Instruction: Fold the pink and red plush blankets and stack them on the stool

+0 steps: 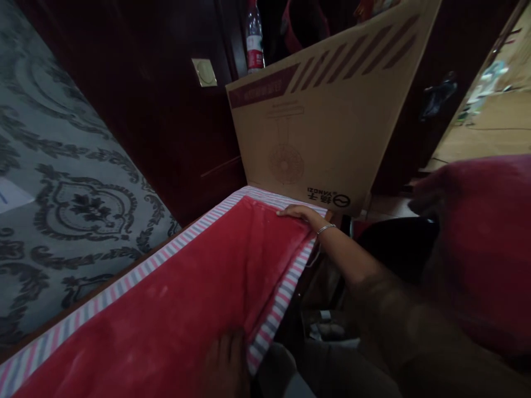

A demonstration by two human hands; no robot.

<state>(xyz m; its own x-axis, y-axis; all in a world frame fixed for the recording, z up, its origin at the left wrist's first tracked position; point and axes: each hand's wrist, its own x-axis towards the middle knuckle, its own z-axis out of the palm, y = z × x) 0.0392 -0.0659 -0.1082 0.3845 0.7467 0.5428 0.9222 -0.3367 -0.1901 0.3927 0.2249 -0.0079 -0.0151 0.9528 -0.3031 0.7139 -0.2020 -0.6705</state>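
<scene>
A red plush cloth (178,293) lies spread and fairly flat over a striped cloth (282,290) on a long narrow surface, with creases near its far end. My right hand (299,213) reaches across to the cloth's far right corner, its fingers stretched out and resting on the fabric along the edge. At the near right side, my left hand (226,356) lies dim and blurred on the red cloth, fingers pointing forward and seemingly flat. Its lower part fades into shadow.
A large cardboard box (319,127) stands upright behind the far end, with a plastic bottle (255,47) behind it. Patterned wallpaper (83,199) borders the left side. A red bundle (489,249) is at the right. A small open box (329,326) sits below the surface.
</scene>
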